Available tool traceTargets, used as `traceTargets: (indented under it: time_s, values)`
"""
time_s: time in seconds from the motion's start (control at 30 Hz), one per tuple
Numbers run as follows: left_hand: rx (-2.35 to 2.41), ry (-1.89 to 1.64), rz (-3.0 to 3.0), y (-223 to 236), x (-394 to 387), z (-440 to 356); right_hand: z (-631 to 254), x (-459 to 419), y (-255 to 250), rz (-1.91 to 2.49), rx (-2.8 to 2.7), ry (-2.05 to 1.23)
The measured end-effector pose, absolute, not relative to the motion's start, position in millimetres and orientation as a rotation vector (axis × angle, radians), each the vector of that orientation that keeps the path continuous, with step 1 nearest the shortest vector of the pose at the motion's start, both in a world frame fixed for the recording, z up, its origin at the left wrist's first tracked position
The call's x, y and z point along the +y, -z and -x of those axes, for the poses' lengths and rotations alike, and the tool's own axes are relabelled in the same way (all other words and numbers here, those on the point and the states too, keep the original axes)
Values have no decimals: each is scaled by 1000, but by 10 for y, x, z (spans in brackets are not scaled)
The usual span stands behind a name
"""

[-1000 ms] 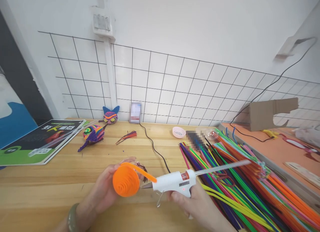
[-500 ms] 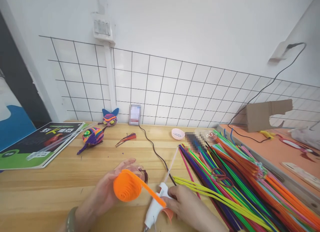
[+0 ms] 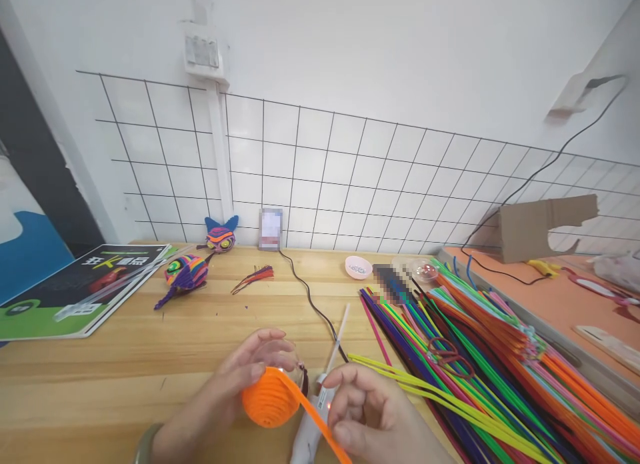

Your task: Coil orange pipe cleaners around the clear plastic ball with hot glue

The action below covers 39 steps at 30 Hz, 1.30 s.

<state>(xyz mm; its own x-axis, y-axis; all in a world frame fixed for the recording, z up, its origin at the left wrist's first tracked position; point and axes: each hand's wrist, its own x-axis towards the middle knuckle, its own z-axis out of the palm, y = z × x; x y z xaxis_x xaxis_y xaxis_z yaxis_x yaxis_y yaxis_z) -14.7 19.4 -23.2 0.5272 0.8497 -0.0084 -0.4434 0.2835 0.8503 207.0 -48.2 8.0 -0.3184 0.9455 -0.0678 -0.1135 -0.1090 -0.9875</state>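
My left hand [image 3: 225, 391] is closed round a clear ball, part of which is wrapped in a coil of orange pipe cleaners [image 3: 270, 401]. A small dark tuft [image 3: 304, 379] sits at the ball's right side. From the coil an orange strip [image 3: 311, 407] runs down to the right. My right hand [image 3: 370, 411], fingers curled, pinches that strip near the thumb. Under the strip a white glue gun [image 3: 306, 431] lies on the table, a small orange light showing on it. A translucent glue stick [image 3: 340, 334] juts from its back end.
Bundles of coloured pipe cleaners [image 3: 450, 351] cover the right side, with red-handled scissors [image 3: 450, 357] on them. A pink bowl [image 3: 359, 268] stands behind. At left are two striped figures [image 3: 186, 275] and a board [image 3: 75, 294]. A black cable [image 3: 313, 307] crosses the table.
The ball with its orange coil has moved slightly right and down and turned. My right hand has shifted right, and the strip now reaches lower.
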Motion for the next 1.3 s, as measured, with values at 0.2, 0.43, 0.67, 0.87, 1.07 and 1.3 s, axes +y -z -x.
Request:
traceTargets:
  time_s: [0.2, 0.43, 0.67, 0.87, 1.07, 1.3]
  values:
    - [545, -926, -977, 220, 175, 126, -2094, -451, -49, 949, -1286, -1525]
    - [604, -930, -1021, 230, 186, 121, -2077, -464, 7, 964, -1298, -1475]
    - [590, -929, -1030, 266, 186, 112, -2076, -453, 38, 1011, -1310, -1361]
    - [631, -941, -1043, 244, 181, 113, -2075, -460, -37, 993, -1304, -1425]
    - [644, -952, -1037, 233, 180, 107, -2090, -466, -38, 1143, -1376, -1259]
    - [658, -954, -1062, 229, 187, 108, -2071, -463, -76, 1137, -1328, -1345]
